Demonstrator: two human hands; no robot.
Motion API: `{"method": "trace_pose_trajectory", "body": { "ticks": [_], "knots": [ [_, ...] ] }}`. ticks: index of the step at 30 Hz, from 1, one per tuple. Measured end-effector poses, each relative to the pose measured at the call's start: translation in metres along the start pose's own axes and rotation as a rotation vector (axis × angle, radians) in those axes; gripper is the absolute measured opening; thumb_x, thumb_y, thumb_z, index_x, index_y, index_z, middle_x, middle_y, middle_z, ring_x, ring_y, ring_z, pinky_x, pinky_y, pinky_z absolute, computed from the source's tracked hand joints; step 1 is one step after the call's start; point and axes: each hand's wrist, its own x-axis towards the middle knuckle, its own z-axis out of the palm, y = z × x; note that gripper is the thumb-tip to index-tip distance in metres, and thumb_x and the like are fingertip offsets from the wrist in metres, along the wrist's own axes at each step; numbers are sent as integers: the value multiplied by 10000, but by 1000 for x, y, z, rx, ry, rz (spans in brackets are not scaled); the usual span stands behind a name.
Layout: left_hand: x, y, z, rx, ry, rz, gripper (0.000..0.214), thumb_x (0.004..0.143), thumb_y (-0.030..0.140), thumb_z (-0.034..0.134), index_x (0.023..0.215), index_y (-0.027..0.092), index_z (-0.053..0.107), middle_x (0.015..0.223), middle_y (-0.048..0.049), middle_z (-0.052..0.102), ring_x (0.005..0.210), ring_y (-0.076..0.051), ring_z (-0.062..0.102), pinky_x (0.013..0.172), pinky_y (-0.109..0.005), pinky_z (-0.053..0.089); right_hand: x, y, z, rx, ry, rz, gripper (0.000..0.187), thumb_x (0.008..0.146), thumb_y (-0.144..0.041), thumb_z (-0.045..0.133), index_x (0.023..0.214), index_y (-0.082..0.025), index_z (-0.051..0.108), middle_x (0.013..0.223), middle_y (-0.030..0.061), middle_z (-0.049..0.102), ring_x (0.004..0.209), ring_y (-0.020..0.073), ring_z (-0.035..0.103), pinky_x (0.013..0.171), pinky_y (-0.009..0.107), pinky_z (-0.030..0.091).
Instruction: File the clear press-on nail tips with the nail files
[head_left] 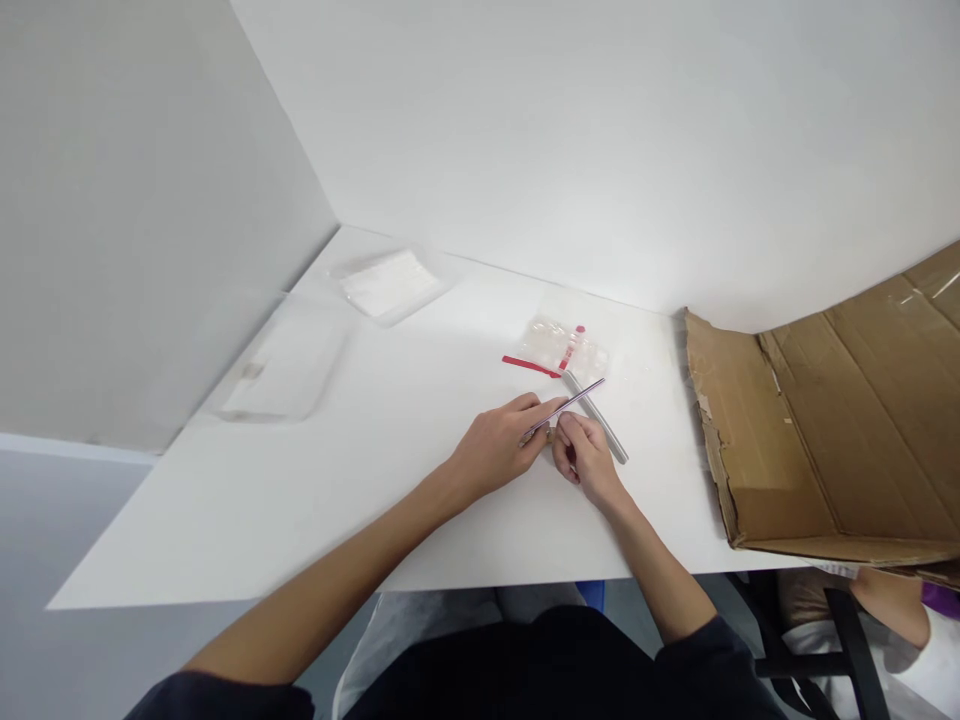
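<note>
Over the middle of the white table (pixel 360 480), my left hand (pixel 499 448) grips a slim, purplish-grey flat item (pixel 583 393), seen nearly edge-on; its kind cannot be made out. My right hand (pixel 587 460) is closed close beside it, fingers curled in a pinch. Between the two hands a small yellowish bit (pixel 550 436) shows, mostly hidden by fingers. Beneath and to the right of them a silver-grey bar (pixel 606 428) lies slanting on the table. Just beyond is a clear plastic bag (pixel 592 358) with red markings and a red strip (pixel 529 366).
A clear packet with a white insert (pixel 394 285) lies at the back left. Nearer the left edge is a transparent plastic bag (pixel 289 360). An open cardboard box (pixel 780 450) stands on the right. White panels rise behind and left. Another person's arm (pixel 892 605) shows at lower right.
</note>
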Motion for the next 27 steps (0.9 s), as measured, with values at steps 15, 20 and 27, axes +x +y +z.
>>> {"method": "trace_pose_trajectory", "body": {
  "ticks": [15, 20, 27],
  "knots": [
    [14, -12, -34, 37, 295, -432, 538, 953, 310, 592, 1481, 234, 525, 1022, -54, 737, 758, -230, 681, 703, -343, 515, -1, -9, -5, -17, 139, -173, 564, 993, -731, 558, 717, -254, 438, 461, -79, 463, 368, 73, 295, 378, 239, 215],
    [16, -22, -44, 153, 267, -505, 457, 963, 282, 559, 1417, 242, 586, 1151, -98, 745, 948, -298, 718, 764, -386, 530, -2, -9, -4, -77, 130, -215, 553, 1008, -737, 526, 745, -253, 478, 469, -76, 481, 379, 83, 309, 399, 245, 260],
    [18, -35, -47, 354, 204, -622, 432, 979, 302, 502, 1377, 217, 647, 1245, -167, 694, 1096, -378, 679, 785, -455, 550, -3, -4, -7, -189, 193, -340, 499, 1012, -668, 581, 840, -211, 679, 461, -83, 416, 424, 104, 357, 490, 273, 348]
  ]
}}
